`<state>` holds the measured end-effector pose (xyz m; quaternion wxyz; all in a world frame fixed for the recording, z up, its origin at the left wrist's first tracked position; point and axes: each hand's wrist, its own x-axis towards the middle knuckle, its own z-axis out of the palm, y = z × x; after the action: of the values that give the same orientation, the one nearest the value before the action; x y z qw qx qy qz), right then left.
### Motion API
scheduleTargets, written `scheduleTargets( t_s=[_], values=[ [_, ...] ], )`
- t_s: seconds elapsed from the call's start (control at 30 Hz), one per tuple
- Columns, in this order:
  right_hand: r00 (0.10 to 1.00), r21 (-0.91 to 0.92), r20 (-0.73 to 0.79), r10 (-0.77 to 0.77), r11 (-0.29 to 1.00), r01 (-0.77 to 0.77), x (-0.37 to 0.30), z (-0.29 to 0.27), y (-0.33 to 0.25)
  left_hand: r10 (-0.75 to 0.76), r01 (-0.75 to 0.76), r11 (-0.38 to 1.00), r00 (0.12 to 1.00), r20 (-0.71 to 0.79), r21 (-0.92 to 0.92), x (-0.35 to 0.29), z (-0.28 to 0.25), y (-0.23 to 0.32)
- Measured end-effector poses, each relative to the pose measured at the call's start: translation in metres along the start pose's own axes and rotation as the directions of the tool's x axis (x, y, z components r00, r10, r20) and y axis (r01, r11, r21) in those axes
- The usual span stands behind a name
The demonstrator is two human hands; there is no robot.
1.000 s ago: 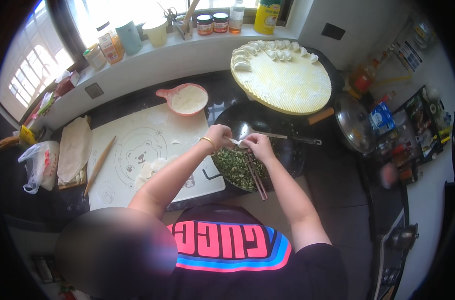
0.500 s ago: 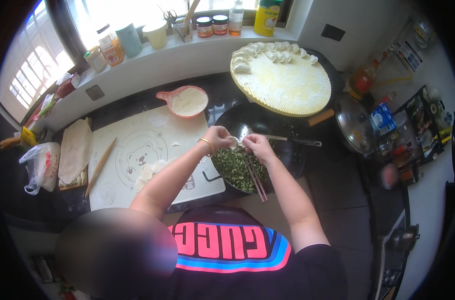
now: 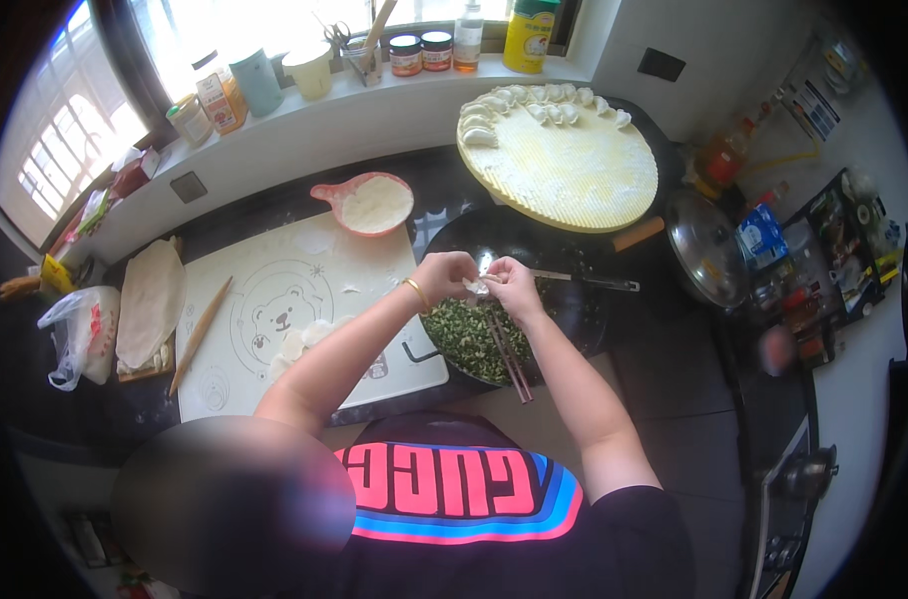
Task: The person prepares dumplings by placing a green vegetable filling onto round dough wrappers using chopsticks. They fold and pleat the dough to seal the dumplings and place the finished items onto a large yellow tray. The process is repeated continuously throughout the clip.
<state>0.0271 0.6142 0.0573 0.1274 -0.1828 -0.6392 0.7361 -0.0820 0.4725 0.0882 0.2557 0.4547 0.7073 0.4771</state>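
As left hand [image 3: 451, 277] and right hand [image 3: 514, 288] pinch it near the wok's [image 3: 529, 240] left edge, the dumpling [image 3: 476, 287] looks soft, best rim-held.

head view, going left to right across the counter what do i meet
Plastic bag, rolling pin, red bowl, left hand, white dough piece, right hand, round lid.

Left hand [image 3: 450, 279], right hand [image 3: 512, 289] close together, both seemingly pinching.
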Motion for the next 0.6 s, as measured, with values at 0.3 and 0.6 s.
scheduleTargets(
  t_s=[0.3,0.6],
  values=[
    [0.995,-0.223,0.074,0.072,0.973,-0.054,-0.010,0.003,-0.012,-0.096,0.113,0.988,0.982,-0.161,0.104,-0.006,0.008,-0.017],
    [0.979,-0.133,0.196,0.057,0.991,-0.031,-0.013,-0.001,-0.012,-0.410,0.389,0.887,0.911,-0.038,-0.248,-0.006,0.004,0.005]
  ],
)
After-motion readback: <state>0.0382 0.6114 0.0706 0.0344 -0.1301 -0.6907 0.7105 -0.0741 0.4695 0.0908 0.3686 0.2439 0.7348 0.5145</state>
